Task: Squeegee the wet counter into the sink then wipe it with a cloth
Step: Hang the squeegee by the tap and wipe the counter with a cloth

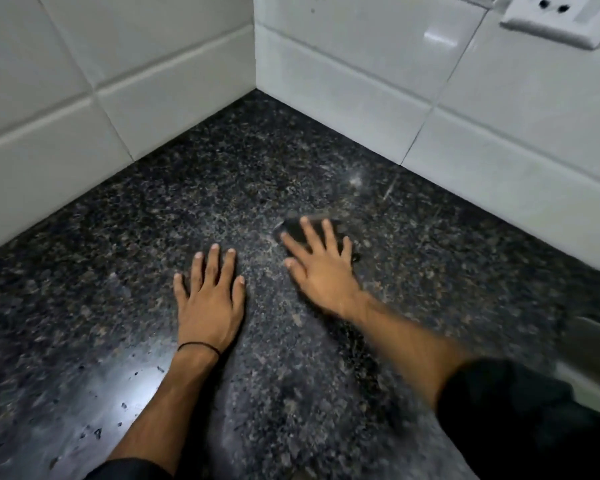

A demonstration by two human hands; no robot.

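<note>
A dark speckled granite counter [222, 174] fills the view and runs into a tiled corner. My right hand [321, 268] lies flat with spread fingers on a small dark cloth [293, 226], pressing it onto the counter right of centre; the hand and cloth are motion-blurred. Most of the cloth is hidden under the fingers. My left hand [210, 299] rests palm-down on the bare counter beside it, fingers apart, holding nothing. A wet sheen with droplets [118, 407] shows near my left forearm. No squeegee is in view.
White tiled walls [361, 81] meet at the far corner. A white wall socket [551, 19] sits at the upper right. A grey metal rim [593, 344], possibly the sink's edge, shows at the right border.
</note>
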